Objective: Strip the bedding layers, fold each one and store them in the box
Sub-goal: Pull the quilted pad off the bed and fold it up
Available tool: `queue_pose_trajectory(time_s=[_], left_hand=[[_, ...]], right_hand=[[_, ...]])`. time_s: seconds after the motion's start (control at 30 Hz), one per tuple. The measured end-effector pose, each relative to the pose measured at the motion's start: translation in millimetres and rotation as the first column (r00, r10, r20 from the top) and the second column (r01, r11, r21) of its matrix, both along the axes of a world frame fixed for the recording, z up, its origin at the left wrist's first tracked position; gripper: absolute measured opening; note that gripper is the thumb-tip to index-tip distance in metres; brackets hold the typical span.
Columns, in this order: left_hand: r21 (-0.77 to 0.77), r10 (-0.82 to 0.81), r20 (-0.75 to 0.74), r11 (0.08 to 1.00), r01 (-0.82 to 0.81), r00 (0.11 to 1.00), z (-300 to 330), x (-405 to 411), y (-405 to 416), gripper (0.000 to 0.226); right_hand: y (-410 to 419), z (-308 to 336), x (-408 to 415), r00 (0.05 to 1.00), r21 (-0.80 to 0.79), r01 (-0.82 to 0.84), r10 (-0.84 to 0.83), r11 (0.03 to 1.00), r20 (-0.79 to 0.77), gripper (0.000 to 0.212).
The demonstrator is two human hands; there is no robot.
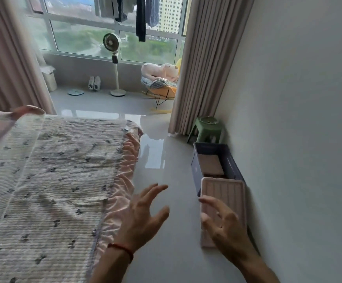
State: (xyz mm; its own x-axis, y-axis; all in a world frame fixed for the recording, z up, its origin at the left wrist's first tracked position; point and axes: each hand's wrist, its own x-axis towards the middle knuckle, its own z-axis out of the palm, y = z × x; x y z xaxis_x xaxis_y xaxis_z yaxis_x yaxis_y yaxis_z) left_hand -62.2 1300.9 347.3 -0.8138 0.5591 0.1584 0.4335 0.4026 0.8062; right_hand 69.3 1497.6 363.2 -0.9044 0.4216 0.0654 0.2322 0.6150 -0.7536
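Both hands empty over the floor, fingers spread wide: left hand [145, 213], right hand [225, 225]. Quilted blanket [51, 180] spread flat on the bed over a pink ruffled sheet [125, 180]. Probably soft, light, floppy; best pinched at two corners. Storage box [230, 160] against the wall, lid [225, 193] propped beside it, folded fabric [211, 164] inside.

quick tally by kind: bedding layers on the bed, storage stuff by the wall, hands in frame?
Bedding layers on the bed: 2, the patterned ribbed blanket over the pink ruffled sheet
Storage: 2, the dark box and its pink lid
Hands: 2, left hand, right hand, both holding nothing
Total: 6
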Motion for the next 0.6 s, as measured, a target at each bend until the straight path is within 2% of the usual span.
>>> queue_pose_trajectory(time_s=[0.07,0.2,0.3,0.4,0.5,0.6], left_hand=[[-0.08,-0.014,0.006,0.997,0.015,1.0,-3,-40,26,0.052],[-0.132,0.046,-0.004,0.99,-0.046,0.999,-13,-139,84,0.051],[-0.245,0.12,-0.066,0.961,-0.132,0.991,-20,-205,115,0.064],[-0.399,0.139,-0.072,0.904,-0.157,0.988,-19,-266,144,0.078],[-0.385,0.204,-0.013,0.902,-0.194,0.979,-3,-332,172,0.078],[-0.295,0.355,0.016,0.895,-0.335,0.935,13,-394,181,0.075]], right_hand=[[26,-6,-42,0.999,0.031,-0.015,0.014,0.999,0.034,0.039],[93,-38,-157,0.997,0.081,-0.059,0.054,0.995,0.063,0.043],[135,-53,-231,0.978,0.03,-0.167,0.162,0.985,0.129,0.052],[176,-61,-305,0.956,0.016,-0.271,0.268,0.962,0.121,0.052],[212,-58,-398,0.945,-0.044,-0.318,0.32,0.947,0.065,0.041],[224,-50,-497,0.898,-0.044,-0.435,0.437,0.899,0.058,0.037]])
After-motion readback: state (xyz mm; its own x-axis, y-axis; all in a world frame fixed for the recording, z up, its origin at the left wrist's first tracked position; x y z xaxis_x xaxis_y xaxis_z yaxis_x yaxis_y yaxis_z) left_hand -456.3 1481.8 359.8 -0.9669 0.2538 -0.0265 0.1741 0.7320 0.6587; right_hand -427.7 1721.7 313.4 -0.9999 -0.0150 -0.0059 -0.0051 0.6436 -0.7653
